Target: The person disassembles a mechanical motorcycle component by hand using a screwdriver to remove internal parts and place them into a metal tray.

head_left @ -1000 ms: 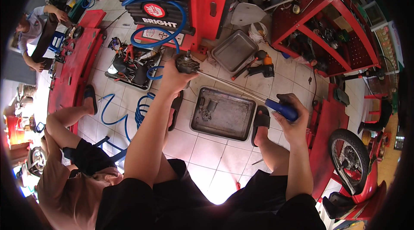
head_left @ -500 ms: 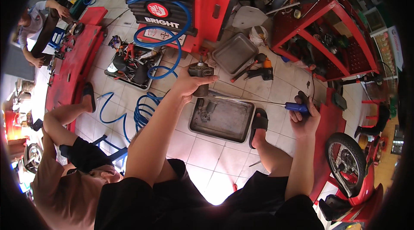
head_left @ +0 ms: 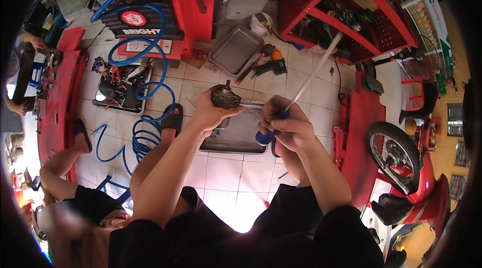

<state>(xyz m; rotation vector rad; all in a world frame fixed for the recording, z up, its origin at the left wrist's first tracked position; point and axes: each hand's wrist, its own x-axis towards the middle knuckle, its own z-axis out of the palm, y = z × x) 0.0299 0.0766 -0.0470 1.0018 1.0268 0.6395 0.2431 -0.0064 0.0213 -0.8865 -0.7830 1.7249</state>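
Two hands up in the head view, both loaded. Our left hand (head_left: pixel 211 113) grips a small dark grey metal engine part (head_left: pixel 225 98) with a short stub on top, fingers wrapped under and around it, held above the far left corner of a shallow grey steel tray (head_left: pixel 241 135) on the white tiled floor. Our right hand (head_left: pixel 286 127) is closed around the blue handle of a long screwdriver (head_left: pixel 301 89); its thin silver shaft angles far and right, toward the red steel shelf rack (head_left: pixel 351 17). The hands sit near each other, part and handle apart. A coiled blue air hose (head_left: pixel 145 132) lies left, beside a black sandal (head_left: pixel 171 118). A red motorbike (head_left: pixel 406 167) stands right. A second empty tray (head_left: pixel 236 49) lies farther off.
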